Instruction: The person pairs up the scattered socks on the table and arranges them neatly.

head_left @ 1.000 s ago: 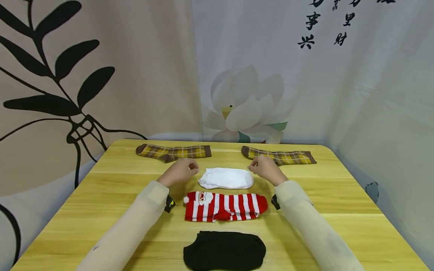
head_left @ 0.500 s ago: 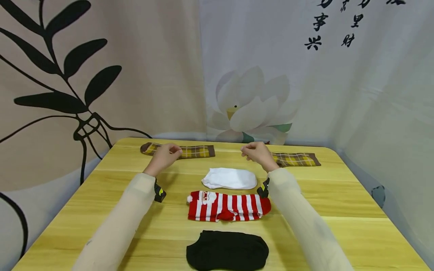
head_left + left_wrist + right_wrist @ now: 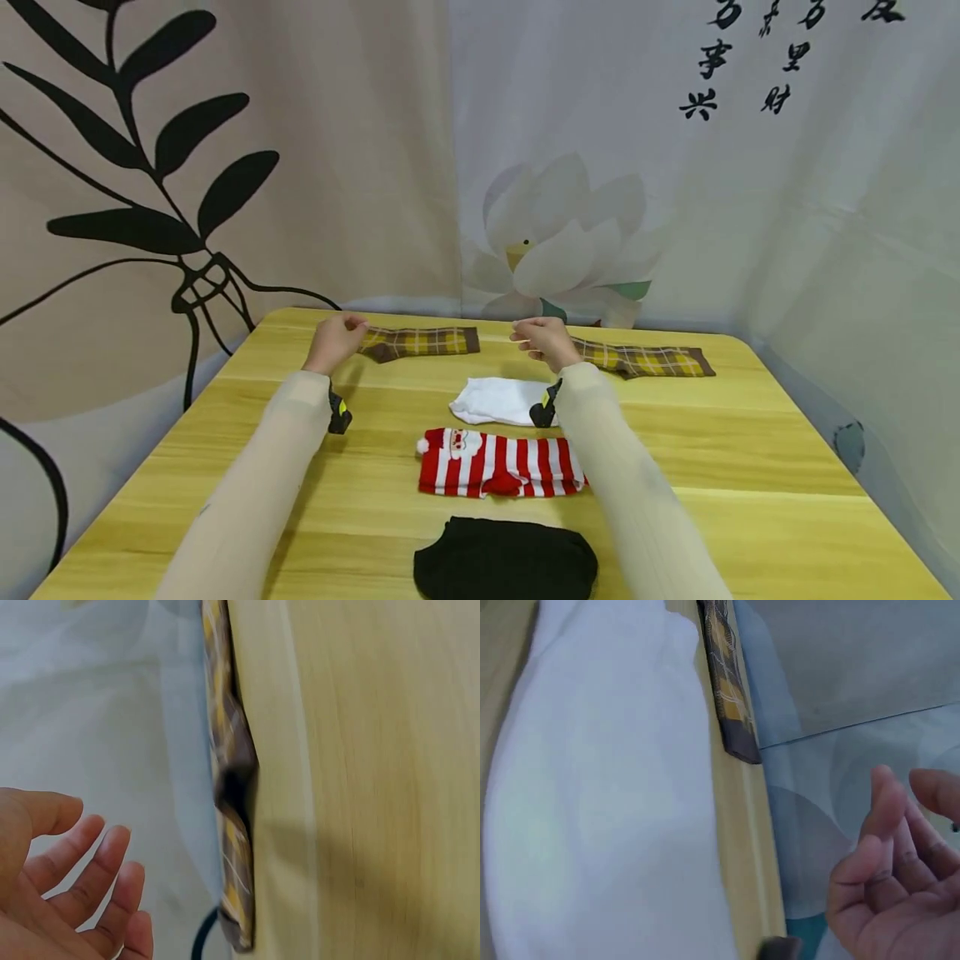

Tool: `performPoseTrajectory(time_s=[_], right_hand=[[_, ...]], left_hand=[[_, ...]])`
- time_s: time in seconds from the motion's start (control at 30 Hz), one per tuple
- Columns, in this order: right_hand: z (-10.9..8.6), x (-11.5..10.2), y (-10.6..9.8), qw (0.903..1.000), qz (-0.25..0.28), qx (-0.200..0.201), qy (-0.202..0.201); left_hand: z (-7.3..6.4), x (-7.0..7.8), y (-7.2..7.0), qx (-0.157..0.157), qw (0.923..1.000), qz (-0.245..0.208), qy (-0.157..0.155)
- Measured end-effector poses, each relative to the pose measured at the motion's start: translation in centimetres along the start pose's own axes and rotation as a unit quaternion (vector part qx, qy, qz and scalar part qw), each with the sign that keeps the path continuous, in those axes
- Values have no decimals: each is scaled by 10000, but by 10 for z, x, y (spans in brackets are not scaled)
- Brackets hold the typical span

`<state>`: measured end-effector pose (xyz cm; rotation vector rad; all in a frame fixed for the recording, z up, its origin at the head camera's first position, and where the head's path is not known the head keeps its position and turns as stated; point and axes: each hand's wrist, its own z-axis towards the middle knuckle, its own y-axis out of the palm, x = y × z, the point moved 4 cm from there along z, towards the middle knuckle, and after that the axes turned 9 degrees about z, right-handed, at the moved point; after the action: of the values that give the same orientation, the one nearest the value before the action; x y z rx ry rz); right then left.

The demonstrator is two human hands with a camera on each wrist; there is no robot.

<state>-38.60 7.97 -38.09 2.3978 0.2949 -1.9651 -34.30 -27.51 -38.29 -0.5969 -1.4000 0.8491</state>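
Note:
Two brown and yellow plaid socks lie along the far side of the table. My left hand (image 3: pixel 336 342) hovers over the toe end of the left plaid sock (image 3: pixel 423 342), hiding it in the head view. Loosely bent and holding nothing, its fingers (image 3: pixel 105 874) show beside that sock in the left wrist view. My right hand (image 3: pixel 546 340) is in the air by the toe end of the right plaid sock (image 3: pixel 652 360), covering that end. Its fingers are relaxed, with nothing between thumb and fingertips. Under the right wrist lies a white sock (image 3: pixel 491 402), partly hidden.
Nearer on the wooden table (image 3: pixel 750 467) are a red and white striped Santa sock (image 3: pixel 502 467) and a black sock (image 3: pixel 506 562), in line with the white one. A printed curtain (image 3: pixel 360 167) hangs behind the table's far edge.
Both hands have moved forward and to the left, from beside the white sock to the far plaid socks. The socks have not moved on the table; the head view has shifted slightly.

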Motion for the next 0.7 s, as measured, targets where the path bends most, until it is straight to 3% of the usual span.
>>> performPoseTrajectory(time_s=[0.2,0.43,0.57,0.7], right_hand=[[15,9,16,10000,19,74,30],[30,18,27,9942,-1053,227,24],[37,17,37,9863,-1644,-110,32],[40,15,52,9708,-2303,-669,58]], left_hand=[[9,-18,-9,145,9988,233,-395],[10,-41,-10,451,9947,522,-767],[12,-51,-10,604,9923,600,-901],[17,-58,-9,625,9906,764,-951]])
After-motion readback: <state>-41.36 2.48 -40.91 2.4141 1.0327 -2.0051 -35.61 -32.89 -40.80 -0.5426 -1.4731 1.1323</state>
